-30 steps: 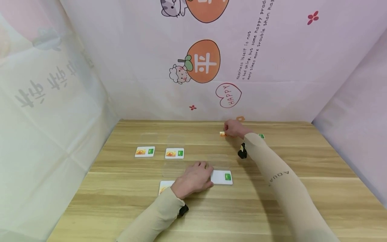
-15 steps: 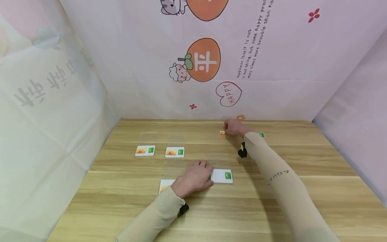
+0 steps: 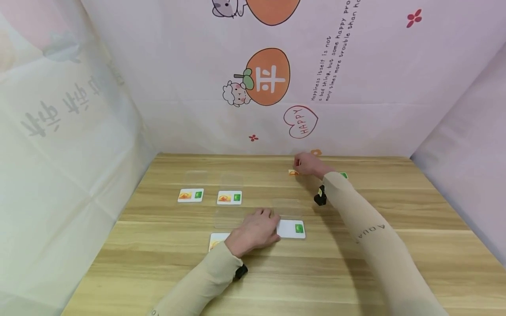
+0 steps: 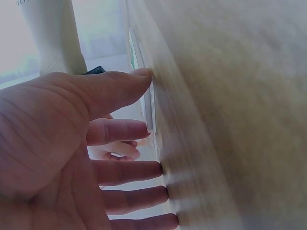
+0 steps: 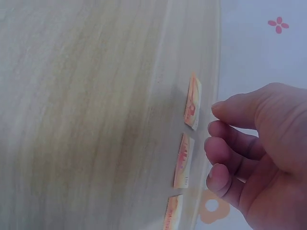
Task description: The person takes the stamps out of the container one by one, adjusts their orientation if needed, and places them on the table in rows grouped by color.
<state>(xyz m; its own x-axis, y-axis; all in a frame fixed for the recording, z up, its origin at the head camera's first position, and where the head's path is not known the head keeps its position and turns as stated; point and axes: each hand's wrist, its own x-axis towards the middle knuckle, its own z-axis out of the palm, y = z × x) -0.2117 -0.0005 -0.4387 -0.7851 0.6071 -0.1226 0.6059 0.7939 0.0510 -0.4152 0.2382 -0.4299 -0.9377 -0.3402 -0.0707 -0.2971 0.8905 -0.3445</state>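
My left hand [image 3: 256,228] rests low on the table with its fingers spread and mostly straight. In the left wrist view its thumb and forefinger tips are right at the edge of a white card [image 4: 147,108]. The head view shows that white card [image 3: 285,229] with a green sticker [image 3: 299,228] at its right end. Near the back wall is my right hand [image 3: 310,164], fingers loosely bent, nothing visible between thumb and forefinger. Beside those fingertips in the right wrist view lie small orange picture stickers [image 5: 181,160] in a row on the table.
Two white cards, one at left [image 3: 191,195] and another beside it [image 3: 229,197], each bear orange and green pictures. A further card [image 3: 216,241] is partly behind the left wrist. Clear plastic sleeves [image 3: 287,207] lie near the cards. A green sticker [image 3: 344,175] shows behind the right sleeve.
The head view has shifted slightly. Slightly more of the orange sticker shows beside my right fingertips. My left hand stays at the white card.
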